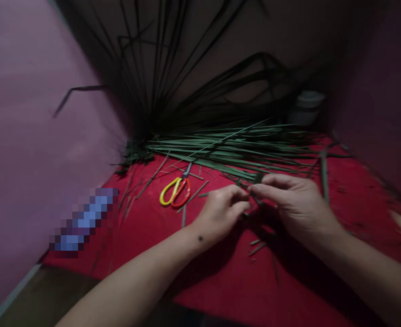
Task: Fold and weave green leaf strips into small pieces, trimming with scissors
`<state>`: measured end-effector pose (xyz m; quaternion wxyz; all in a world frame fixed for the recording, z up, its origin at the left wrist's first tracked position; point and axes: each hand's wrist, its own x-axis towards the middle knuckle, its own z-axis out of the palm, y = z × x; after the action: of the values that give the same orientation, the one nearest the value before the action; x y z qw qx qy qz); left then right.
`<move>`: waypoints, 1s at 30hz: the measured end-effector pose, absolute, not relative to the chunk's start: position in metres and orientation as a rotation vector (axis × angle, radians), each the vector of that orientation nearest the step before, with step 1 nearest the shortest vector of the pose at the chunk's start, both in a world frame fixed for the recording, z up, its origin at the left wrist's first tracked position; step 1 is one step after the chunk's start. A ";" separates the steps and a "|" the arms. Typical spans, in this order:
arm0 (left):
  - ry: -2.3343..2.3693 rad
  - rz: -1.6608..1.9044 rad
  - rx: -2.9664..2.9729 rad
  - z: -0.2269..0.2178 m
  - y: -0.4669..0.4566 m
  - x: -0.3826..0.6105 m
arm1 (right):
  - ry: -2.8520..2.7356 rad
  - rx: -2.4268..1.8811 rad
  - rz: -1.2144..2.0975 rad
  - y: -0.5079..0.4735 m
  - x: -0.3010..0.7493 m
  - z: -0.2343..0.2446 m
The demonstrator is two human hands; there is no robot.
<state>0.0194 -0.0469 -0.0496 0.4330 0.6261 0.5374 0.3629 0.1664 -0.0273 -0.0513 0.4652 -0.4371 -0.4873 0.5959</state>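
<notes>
Both hands meet above a red cloth, working on dark green leaf strips (258, 178). My left hand (222, 208) is closed, thumb and fingers pinching the strips from the left. From the right, my right hand (294, 200) grips them between thumb and forefinger. Dim light and the fingers hide how the strips are folded or joined. Left of my left hand lies a pair of scissors (176, 191) with one yellow and one red handle loop, blades pointing away. Just beyond the hands, a bundle of long green leaf strips (221, 147) lies across the cloth.
The red cloth (146, 245) carries loose strip scraps (257, 249). Tall dark leaves (159, 68) fan upward at the back, and a whitish container (307, 108) stands in the back right corner. A pink wall (44, 122) borders the left, beside a blurred-out blue item (85, 222).
</notes>
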 end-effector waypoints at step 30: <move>1.102 1.107 0.925 -0.047 -0.043 0.021 | -1.451 -1.023 1.648 -0.022 0.166 -0.056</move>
<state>0.0214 -0.0426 -0.0470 0.6155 0.4017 0.4782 0.4807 0.1662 -0.0218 -0.0558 0.3521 -0.3952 -0.5608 0.6367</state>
